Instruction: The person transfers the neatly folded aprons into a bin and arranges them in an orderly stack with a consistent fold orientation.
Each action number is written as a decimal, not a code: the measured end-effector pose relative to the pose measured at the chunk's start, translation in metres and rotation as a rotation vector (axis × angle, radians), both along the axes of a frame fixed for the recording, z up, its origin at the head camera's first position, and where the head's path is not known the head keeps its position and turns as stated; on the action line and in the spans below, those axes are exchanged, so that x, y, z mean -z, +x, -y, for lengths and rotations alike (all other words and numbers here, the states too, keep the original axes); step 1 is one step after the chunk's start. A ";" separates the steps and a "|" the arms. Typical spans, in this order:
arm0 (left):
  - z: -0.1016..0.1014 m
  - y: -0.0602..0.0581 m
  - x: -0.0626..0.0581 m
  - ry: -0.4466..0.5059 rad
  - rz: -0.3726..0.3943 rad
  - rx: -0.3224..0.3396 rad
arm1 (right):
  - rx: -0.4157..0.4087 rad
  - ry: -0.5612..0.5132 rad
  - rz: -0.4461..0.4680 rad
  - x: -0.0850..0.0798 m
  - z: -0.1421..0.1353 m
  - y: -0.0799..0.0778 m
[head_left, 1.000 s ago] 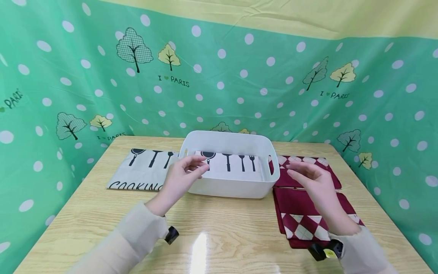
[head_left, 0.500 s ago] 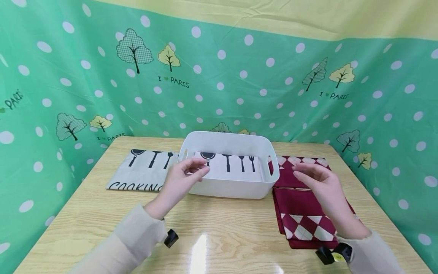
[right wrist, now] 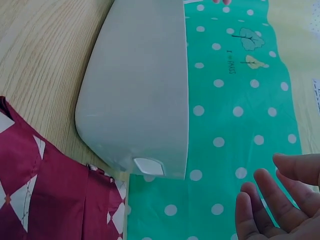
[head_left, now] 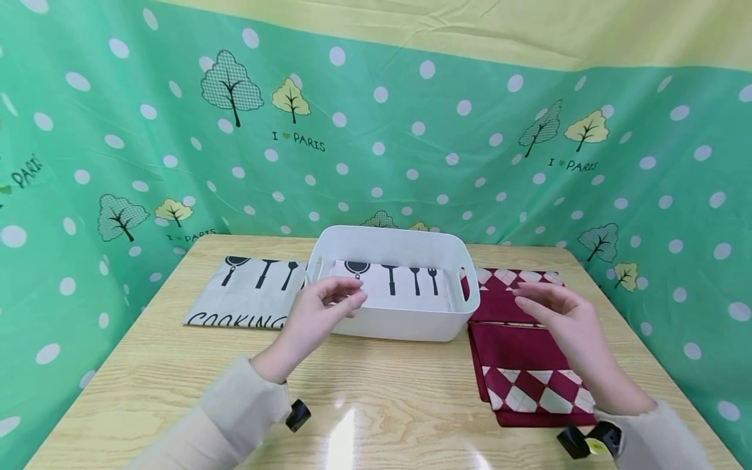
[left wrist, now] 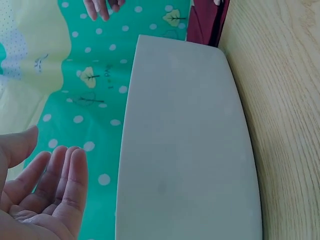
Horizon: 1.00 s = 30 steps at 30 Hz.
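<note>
White basket (right wrist: 135,80) beside maroon cloth (right wrist: 62,195) — right hand (right wrist: 294,221) relaxed, apart.

Head: looks forward, down across the counter (head_left: 411,391)
Left wrist: close on the basket (left wrist: 185,140), sideways
Right wrist: close too, oppositely tilted
All share: basket

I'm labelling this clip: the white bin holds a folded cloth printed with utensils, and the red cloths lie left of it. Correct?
Not quite: the head view shows the red cloths to the right of the white bin, which does hold a folded cloth printed with utensils.
</note>
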<state>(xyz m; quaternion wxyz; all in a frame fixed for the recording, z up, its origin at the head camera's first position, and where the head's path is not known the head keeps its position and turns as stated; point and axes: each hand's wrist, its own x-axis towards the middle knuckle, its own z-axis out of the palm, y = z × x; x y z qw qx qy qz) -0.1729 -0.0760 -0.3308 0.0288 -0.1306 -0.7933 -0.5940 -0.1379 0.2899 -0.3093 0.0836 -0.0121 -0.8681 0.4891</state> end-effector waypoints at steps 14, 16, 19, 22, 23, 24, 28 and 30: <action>-0.012 0.006 0.001 0.026 0.039 0.043 | -0.005 -0.001 0.026 0.001 -0.021 0.007; -0.014 0.007 0.002 0.033 0.051 0.046 | -0.009 0.004 0.023 0.001 -0.024 0.008; -0.016 0.009 0.004 0.043 0.079 0.049 | -0.005 0.014 0.029 0.001 -0.027 0.010; -0.018 0.011 0.008 0.051 0.107 0.048 | -0.004 0.020 0.040 0.003 -0.029 0.011; -0.018 0.011 0.010 0.053 0.114 0.048 | -0.002 0.020 0.045 0.003 -0.030 0.012; -0.019 0.012 0.011 0.055 0.120 0.047 | 0.000 0.019 0.053 0.004 -0.030 0.012; -0.023 0.012 0.013 0.064 0.136 0.054 | 0.015 0.014 0.074 0.008 -0.033 0.015; -0.026 0.012 0.014 0.064 0.135 0.063 | 0.024 0.015 0.083 0.011 -0.036 0.016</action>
